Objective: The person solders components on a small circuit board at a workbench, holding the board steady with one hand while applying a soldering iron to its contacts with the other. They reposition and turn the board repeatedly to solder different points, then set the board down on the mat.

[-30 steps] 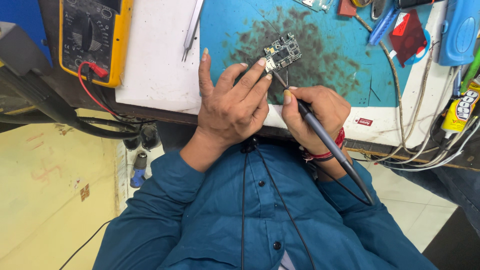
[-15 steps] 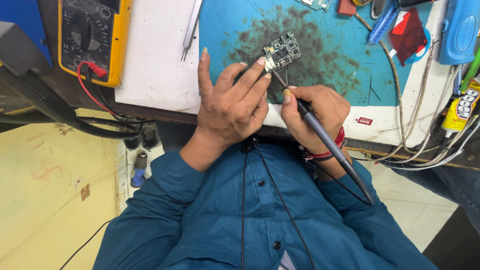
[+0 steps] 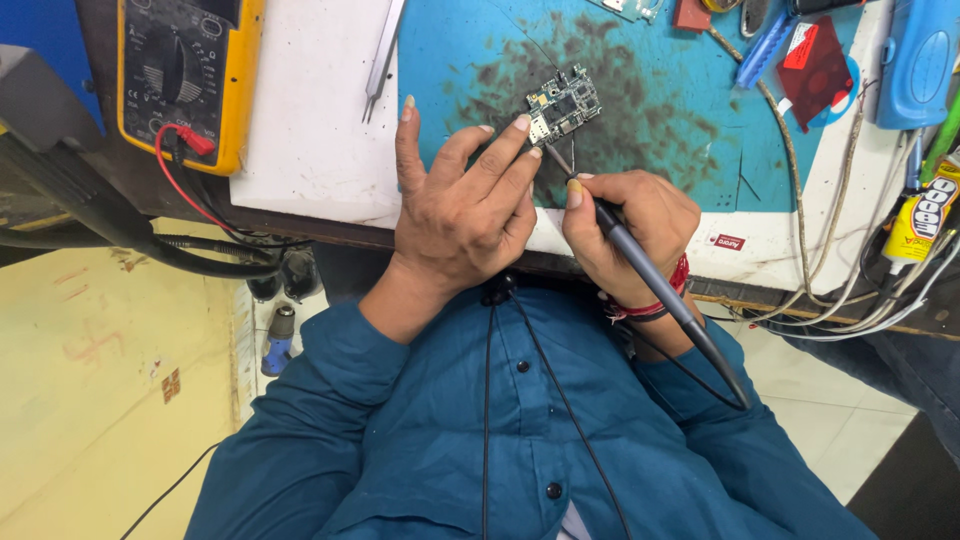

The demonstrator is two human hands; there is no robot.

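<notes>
Small circuit board (image 3: 563, 103) lies flat on stained blue mat (image 3: 660, 120), at 12 o'clock from both hands. Board looks light, stiff, fragile (tiny parts on top); best held by bare edges, not component face. Left hand (image 3: 462, 205) palm down, fingers spread, fingertips (image 3: 522, 122) pinning board's near edge. Right hand (image 3: 628, 225) at 3 o'clock of left, fingers closed pen-style round grey probe (image 3: 640, 270), tip angled toward 11 o'clock, touching board's lower edge. Yellow meter (image 3: 190, 75) at 10 o'clock, tweezers (image 3: 383, 55) beside it.
</notes>
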